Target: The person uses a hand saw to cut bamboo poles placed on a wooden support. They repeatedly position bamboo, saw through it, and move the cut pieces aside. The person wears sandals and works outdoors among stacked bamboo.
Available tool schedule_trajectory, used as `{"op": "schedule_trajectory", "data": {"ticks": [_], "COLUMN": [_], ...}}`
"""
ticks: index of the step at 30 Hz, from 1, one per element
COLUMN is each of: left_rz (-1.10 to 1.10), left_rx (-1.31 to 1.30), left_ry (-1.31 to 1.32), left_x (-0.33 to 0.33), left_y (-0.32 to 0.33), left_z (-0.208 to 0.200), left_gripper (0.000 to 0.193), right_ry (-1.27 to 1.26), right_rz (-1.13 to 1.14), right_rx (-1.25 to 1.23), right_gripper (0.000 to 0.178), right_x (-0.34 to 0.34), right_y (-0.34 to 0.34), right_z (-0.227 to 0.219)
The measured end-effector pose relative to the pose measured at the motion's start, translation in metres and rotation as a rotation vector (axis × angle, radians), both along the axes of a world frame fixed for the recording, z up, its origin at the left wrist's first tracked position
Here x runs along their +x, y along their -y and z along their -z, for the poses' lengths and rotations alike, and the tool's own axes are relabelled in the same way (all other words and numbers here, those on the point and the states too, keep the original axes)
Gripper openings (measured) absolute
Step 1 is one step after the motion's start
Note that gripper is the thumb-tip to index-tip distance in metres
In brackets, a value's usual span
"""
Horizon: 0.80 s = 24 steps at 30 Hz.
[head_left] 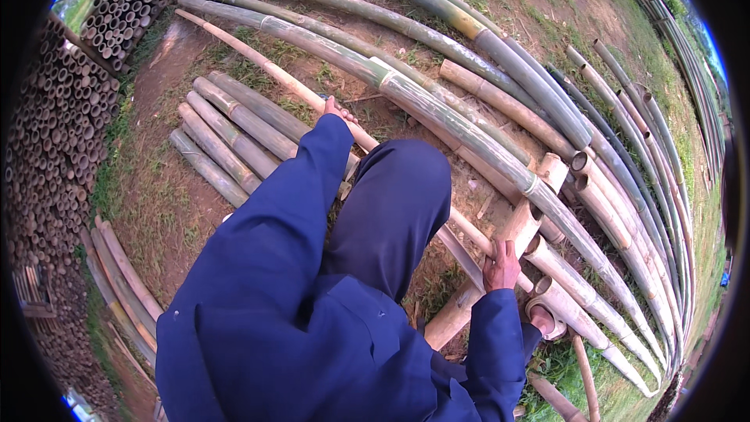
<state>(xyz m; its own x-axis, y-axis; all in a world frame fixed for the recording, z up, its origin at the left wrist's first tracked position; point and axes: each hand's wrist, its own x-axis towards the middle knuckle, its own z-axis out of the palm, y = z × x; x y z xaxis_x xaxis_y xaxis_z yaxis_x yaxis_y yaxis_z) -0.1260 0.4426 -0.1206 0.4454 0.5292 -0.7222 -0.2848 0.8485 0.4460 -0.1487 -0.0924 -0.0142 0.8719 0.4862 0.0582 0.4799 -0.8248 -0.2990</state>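
Observation:
A slim, pale bamboo pole (258, 60) slants from the upper left, past my bent knee, toward the lower right. My left hand (340, 110) is closed around it beyond the knee. Farther down the same pole, my right hand (502, 267) is closed over it, beside a thick bamboo log (519, 227). A flat, pale, blade-like strip (462, 256) reaches up to the right hand; whether the hand also holds it I cannot tell. My knee in dark trousers (402, 195) hides the pole's middle. A long green bamboo pole (461, 138) rests across the log.
Several short bamboo pieces (242, 121) lie side by side at left. Long bamboo poles (625, 180) fan out at right, their cut ends near my foot (543, 319). A tall stack of cut bamboo (58, 125) stands at far left. The ground is bare earth and grass.

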Motion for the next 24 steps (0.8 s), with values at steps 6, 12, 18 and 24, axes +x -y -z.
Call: {"op": "schedule_trajectory", "data": {"ticks": [6,12,18,24], "left_rz": [-0.002,-0.014,0.051,0.06], "left_rx": [0.092,0.194,0.364,0.553], "left_ry": [0.083,-0.185,-0.069,-0.035], "left_x": [0.017,0.042,0.054,0.06], "left_y": [-0.022,-0.066,-0.099,-0.059], "left_z": [-0.01,-0.052,-0.063,-0.067], "left_gripper": [0.043,0.053,0.039,0.029], "right_ry": [-0.036,0.048,0.229,0.169], "right_rz": [-0.151,-0.113,-0.166,-0.142], "right_rx": [0.202,0.194,0.231,0.178], "right_gripper": [0.048,0.045,0.049,0.045], "right_x": [0.023,0.034,0.067,0.098], "right_y": [-0.009,-0.074,-0.099,-0.075], "right_z": [-0.027,-0.033,-0.053,-0.081]}}
